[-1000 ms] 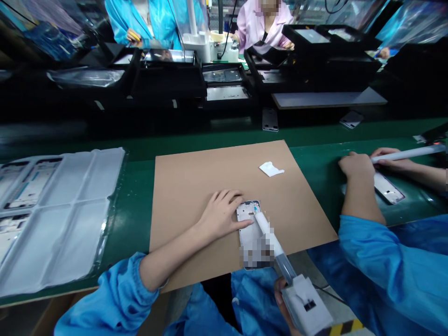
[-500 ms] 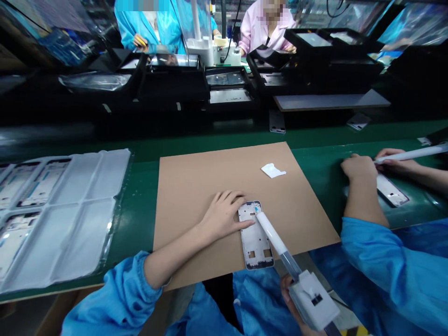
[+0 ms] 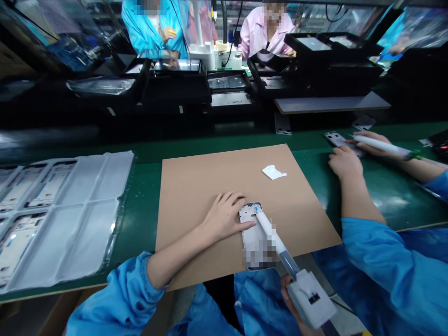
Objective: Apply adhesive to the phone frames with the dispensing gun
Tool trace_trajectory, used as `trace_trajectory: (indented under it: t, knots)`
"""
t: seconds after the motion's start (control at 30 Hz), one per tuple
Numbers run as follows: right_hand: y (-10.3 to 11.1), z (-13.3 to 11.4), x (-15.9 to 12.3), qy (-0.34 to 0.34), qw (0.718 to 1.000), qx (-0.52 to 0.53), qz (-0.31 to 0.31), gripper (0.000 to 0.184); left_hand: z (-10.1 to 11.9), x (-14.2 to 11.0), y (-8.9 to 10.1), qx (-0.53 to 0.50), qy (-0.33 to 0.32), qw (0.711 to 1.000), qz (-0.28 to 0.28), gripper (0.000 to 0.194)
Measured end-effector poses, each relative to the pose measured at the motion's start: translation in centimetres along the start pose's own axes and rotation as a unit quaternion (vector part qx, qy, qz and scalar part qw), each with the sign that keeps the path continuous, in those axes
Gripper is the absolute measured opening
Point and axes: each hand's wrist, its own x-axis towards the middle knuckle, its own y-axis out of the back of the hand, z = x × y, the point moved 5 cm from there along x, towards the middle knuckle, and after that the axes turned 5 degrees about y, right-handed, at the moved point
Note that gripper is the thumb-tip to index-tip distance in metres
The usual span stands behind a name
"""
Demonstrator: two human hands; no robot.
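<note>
My left hand (image 3: 224, 215) lies flat on the brown cardboard sheet (image 3: 196, 186), fingers spread, pressing the left edge of a silver phone frame (image 3: 251, 228). My right hand (image 3: 290, 308) grips a white dispensing tool (image 3: 301, 289) at the bottom edge. The tool's long white nozzle rests its tip on the upper part of the phone frame. A small white scrap (image 3: 273, 172) lies on the cardboard farther back.
A clear plastic tray (image 3: 66, 219) with several phone frames lies at the left on the green belt (image 3: 143, 154). A neighbour in blue sleeves at the right holds a white tool (image 3: 381, 145) over another phone frame (image 3: 336, 138). Black fixtures (image 3: 227, 86) and two people stand across the belt.
My hands and tool have stayed nearly still on the phone frame. The neighbour's hands have moved farther back and up the belt with their phone frame and tool.
</note>
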Motion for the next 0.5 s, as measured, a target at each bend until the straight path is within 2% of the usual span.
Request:
trace_trajectory:
  t: [0.3, 0.43, 0.5]
  knots:
    - [-0.2, -0.8, -0.3, 0.014, 0.999, -0.034, -0.035, 0.035, 0.1, -0.2, 0.1, 0.004, 0.010, 1.000, -0.011, 0.065]
    - [1.5, -1.5, -0.3, 0.002, 1.000, 0.017, -0.001, 0.036, -0.1, 0.1, 0.7, 0.014, 0.015, 1.000, -0.013, 0.065]
    - [3.0, -1.9, -0.8, -0.018, 0.997, 0.064, 0.034, 0.029, 0.2, -0.2, 0.9, 0.025, 0.012, 1.000, -0.011, 0.064]
